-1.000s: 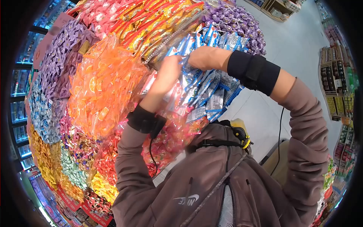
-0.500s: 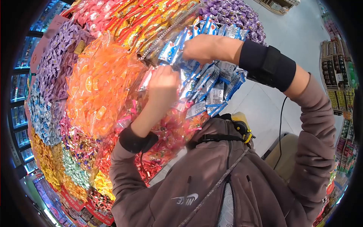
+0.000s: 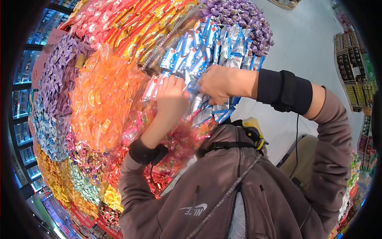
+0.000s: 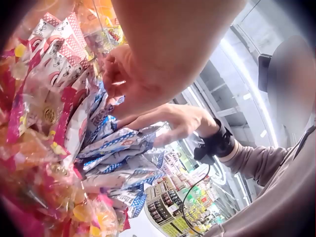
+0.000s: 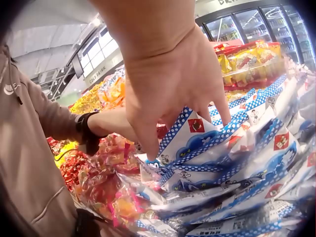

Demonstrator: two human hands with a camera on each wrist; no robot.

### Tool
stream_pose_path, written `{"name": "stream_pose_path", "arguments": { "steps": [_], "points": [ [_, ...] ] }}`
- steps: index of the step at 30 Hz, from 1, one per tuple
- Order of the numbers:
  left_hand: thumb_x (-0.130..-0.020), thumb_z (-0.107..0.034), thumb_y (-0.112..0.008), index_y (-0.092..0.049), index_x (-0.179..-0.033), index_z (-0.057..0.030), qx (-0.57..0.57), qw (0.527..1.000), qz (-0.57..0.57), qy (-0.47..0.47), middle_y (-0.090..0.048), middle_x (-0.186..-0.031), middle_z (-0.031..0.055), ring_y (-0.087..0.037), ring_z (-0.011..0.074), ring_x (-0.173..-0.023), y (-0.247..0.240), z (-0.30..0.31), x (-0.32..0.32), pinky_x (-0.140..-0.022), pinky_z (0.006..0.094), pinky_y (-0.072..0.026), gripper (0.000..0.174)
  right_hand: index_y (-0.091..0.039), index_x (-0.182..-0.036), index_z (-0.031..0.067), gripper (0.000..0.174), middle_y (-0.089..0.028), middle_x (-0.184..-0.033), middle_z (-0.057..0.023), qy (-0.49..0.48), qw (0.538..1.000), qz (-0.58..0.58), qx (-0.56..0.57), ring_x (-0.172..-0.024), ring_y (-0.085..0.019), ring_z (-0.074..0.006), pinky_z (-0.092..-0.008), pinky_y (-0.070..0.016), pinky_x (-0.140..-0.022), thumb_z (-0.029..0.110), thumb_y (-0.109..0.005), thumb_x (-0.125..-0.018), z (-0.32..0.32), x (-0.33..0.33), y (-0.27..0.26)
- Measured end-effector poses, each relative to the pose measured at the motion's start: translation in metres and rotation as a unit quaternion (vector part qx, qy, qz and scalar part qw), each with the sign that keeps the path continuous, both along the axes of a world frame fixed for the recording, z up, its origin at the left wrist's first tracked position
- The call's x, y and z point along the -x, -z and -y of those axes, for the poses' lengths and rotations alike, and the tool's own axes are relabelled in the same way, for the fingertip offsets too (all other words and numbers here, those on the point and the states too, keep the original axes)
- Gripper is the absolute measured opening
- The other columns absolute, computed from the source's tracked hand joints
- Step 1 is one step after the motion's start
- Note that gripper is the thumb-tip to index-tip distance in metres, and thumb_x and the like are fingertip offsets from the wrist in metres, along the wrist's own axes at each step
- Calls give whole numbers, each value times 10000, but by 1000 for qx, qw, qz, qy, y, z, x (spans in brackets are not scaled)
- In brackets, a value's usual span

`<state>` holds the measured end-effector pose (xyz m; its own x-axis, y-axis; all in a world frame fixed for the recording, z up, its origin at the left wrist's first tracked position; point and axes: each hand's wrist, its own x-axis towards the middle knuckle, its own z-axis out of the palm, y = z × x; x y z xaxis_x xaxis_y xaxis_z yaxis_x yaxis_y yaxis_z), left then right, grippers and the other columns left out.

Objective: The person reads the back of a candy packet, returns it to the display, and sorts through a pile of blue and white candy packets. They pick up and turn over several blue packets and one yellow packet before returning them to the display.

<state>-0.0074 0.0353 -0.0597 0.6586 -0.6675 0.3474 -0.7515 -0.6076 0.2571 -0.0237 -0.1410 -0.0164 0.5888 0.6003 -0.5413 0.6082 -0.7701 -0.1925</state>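
Note:
Blue-and-white packets [image 3: 191, 51] lie in an overlapping heap under both hands. The right hand [image 5: 173, 84] reaches down over them, its thumb and fingers spread around the corner of one packet [image 5: 197, 140]. Curled fingers of the left hand [image 4: 123, 74] touch the heap's edge, where a blue-edged packet [image 4: 106, 123] shows by the fingertips; their exact hold is partly hidden. In the head view the left hand [image 3: 173, 95] is beside red-and-white packets [image 3: 152, 87], left of the right hand [image 3: 219, 84].
Orange-wrapped sweets [image 3: 99, 99] lie left, yellow-and-red packets [image 3: 155, 24] behind, and purple lollipops [image 3: 242, 20] at the back right. A clear divider [image 3: 163, 40] edges the blue packets. Pink-wrapped sweets [image 3: 175, 147] lie near the body; shelves [image 3: 350, 71] stand far right.
The right hand has moved down over the blue packets, toward the body, uncovering those behind. The left hand has shifted slightly left and down from where it was a second ago.

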Motion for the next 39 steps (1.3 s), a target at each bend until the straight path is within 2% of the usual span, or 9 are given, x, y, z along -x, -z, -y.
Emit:
{"name": "stream_pose_path", "arguments": {
  "steps": [6,11,14,18,19,23,28,35,39],
  "points": [
    [-809,-74,-547,-503,-847,-17,142,969,-193,-59,-554,-765,158,-556,299,-693,-64,3,-12,-618,360,-428,81,-584,-964,8,363,-613,-907,-154,101,981,27,-163,-862,-587,-325,-394,-465,-758,312,-618,-768,21,4,-21],
    [-838,-77,-552,-565,-933,-1,266,932,-246,-19,-621,-821,147,-614,201,-753,-84,11,-32,-658,298,-456,122,-549,-1019,6,366,-611,-932,-156,309,882,187,-301,-822,-591,-322,-380,-469,-693,244,-662,-765,55,1,-53],
    [-830,-76,-562,-616,-953,-3,269,934,-234,33,-641,-844,125,-621,161,-773,-95,30,-40,-680,273,-468,153,-557,-1021,0,373,-625,-856,-114,316,804,220,-453,-753,-610,-223,-343,-469,-660,232,-686,-759,58,4,-44],
    [-814,-80,-575,-632,-963,2,267,909,-312,62,-652,-878,107,-619,129,-806,-121,57,-36,-701,258,-473,179,-581,-1006,-15,345,-609,-738,-16,380,773,21,-507,-710,-564,-66,-239,-455,-615,223,-686,-780,48,17,-55],
    [-811,-83,-579,-631,-961,3,271,900,-337,62,-653,-883,106,-618,123,-812,-127,63,-34,-702,257,-473,182,-615,-959,14,297,-613,-674,-61,403,716,-2,-571,-634,-580,-98,-260,-447,-560,244,-670,-780,45,18,-40],
    [-826,-58,-602,-588,-1043,33,302,890,-332,84,-643,-899,94,-609,115,-845,-134,76,-36,-728,212,-479,235,-597,-996,-8,280,-623,-823,-47,476,577,-83,-659,-721,-597,-101,-258,-523,-642,198,-642,-813,39,37,-34],
    [-821,-105,-630,-586,-1032,29,319,802,-500,73,-643,-837,53,-583,51,-712,-119,72,-38,-628,176,-459,254,-554,-1051,-59,314,-612,-968,-99,502,413,-148,-745,-868,-602,-151,-290,-561,-681,150,-615,-825,31,54,-23],
    [-829,-73,-602,-601,-970,60,300,762,-568,78,-647,-760,59,-563,46,-667,-108,63,-37,-577,174,-430,194,-560,-1046,-54,311,-618,-976,-87,512,415,-206,-723,-853,-605,-146,-287,-547,-710,82,-654,-783,23,68,-28],
    [-823,-58,-605,-601,-973,59,263,776,-569,71,-646,-757,59,-550,34,-646,-98,57,-42,-551,172,-415,190,-573,-1036,-43,301,-626,-957,-72,514,455,-210,-696,-837,-601,-120,-261,-524,-715,77,-663,-774,23,70,-20]
  ]
}}
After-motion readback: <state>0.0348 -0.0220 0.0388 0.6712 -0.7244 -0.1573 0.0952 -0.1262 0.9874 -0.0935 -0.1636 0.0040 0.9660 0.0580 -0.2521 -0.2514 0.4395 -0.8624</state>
